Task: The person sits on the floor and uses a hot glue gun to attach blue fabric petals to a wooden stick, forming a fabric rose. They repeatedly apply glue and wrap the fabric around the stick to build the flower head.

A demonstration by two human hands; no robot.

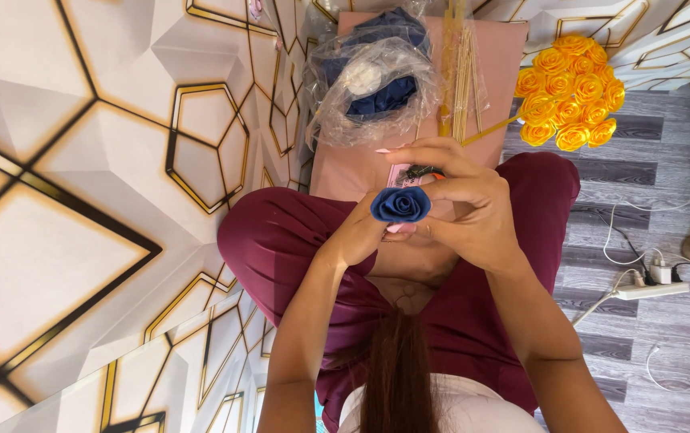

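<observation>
Head view looks down on two bare hands raised close together over the lap, with a small blue fabric rose (400,204) between them. Left hand (359,234) comes up from below and closes its grip on the underside of the rose, fingers curled around its base; a pink nail shows just beneath the petals. Right hand (465,210) wraps in from the other side, its grip closed with fingers arched over the top and touching the rose's edge, and it seems also to pinch a small dark object with a pink card (399,173) behind the bloom, though what that is I cannot tell. The rose faces the camera, so its long axis runs away from the viewer toward the lap, and any stem is hidden behind the petals. Both hands touch it; the left one carries it from beneath. Beyond the hands lie a clear plastic bag (371,80) of blue material, a bundle of thin wooden sticks (459,72), and a bunch of yellow roses (571,90) on the grey plank floor (650,128), all well apart from the hands.
</observation>
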